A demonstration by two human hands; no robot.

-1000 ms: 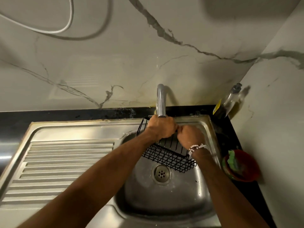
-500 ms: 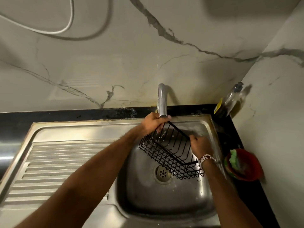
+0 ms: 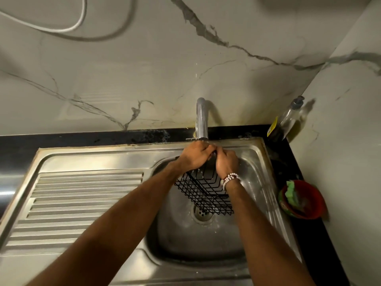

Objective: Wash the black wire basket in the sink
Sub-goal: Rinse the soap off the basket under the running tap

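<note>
Both hands are closing together again at the far rim of the black wire basket (image 3: 204, 193), left hand (image 3: 194, 155) and right hand (image 3: 226, 163) clamped on it under the tap (image 3: 201, 120). Half a second ago they were apart; the basket is hanging tilted below the grip, over the sink (image 3: 257, 182) drain, so rinsing is continuing.

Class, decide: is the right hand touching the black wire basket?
Touching. The head view shows the right hand closed over the black wire basket at its top edge, beside the left hand.
</note>
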